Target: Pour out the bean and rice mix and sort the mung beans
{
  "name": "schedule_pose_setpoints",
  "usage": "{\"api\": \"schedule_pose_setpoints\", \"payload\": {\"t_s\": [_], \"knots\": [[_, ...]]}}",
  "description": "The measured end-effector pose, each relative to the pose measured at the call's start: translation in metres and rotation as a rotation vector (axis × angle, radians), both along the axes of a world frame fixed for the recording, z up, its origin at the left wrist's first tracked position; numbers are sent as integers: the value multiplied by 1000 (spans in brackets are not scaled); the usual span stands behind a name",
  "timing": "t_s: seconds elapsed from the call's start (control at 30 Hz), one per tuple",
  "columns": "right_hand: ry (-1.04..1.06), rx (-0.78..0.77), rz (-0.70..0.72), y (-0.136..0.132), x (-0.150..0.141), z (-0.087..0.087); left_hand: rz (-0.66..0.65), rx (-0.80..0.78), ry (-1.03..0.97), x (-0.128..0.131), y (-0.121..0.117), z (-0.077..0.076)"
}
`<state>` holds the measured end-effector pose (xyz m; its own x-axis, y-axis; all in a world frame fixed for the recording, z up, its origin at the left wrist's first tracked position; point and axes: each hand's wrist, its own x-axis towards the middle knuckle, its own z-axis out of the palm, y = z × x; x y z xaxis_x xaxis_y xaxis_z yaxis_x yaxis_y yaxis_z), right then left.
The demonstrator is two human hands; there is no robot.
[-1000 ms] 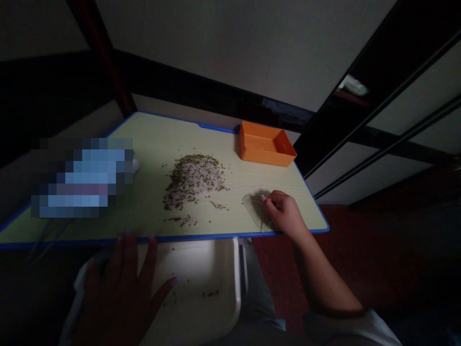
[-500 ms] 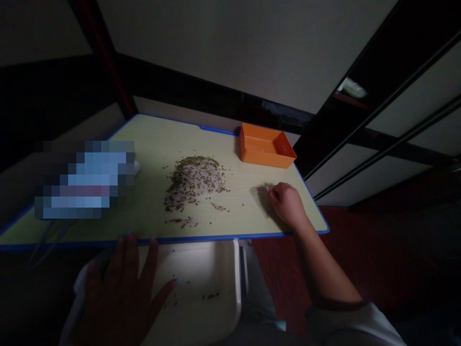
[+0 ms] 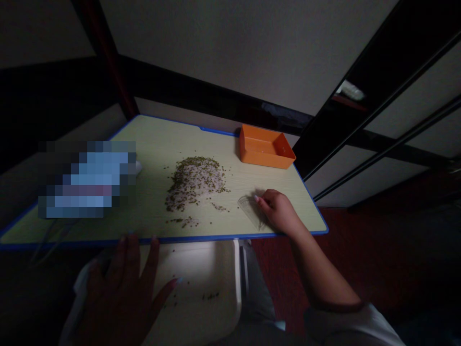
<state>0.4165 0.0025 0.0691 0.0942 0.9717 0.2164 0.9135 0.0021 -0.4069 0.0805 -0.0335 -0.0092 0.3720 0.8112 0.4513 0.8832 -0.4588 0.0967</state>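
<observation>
My right hand (image 3: 279, 209) is closed on a thin clear plastic set square (image 3: 249, 209), which stands tilted on the tabletop to the right of the pile; fine dark lines show on it. Left of it lies a heap of small green beans mixed with pale, rice-like grains (image 3: 198, 180), with a few strays along its near side. My left hand (image 3: 124, 283) is spread, fingertips at the table's near edge, over a white plastic bin (image 3: 201, 312). A few dark beans are scattered inside the bin.
An orange open box (image 3: 266, 151) stands at the table's back right. A pixelated bluish object (image 3: 90, 180) occupies the left side. The pale table (image 3: 158, 137) has a blue rim. Dark-striped panels (image 3: 223, 53) rise behind it, and reddish floor (image 3: 277, 269) shows below right.
My right hand has moved a little left and toward me with the set square, nearer to the heap. My left hand and the heap look the same.
</observation>
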Motion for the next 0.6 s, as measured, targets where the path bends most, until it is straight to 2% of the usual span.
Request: {"api": "schedule_pose_setpoints", "payload": {"t_s": [0.13,0.27,0.6], "knots": [[109,-26,90,-3,-10,1,-12,14,11,-1,1,-2],[117,-17,155,-5,-14,2,-16,31,25,-2,1,-3],[128,-18,170,-5,-16,0,-19,37,42,-2,2,-2]]}}
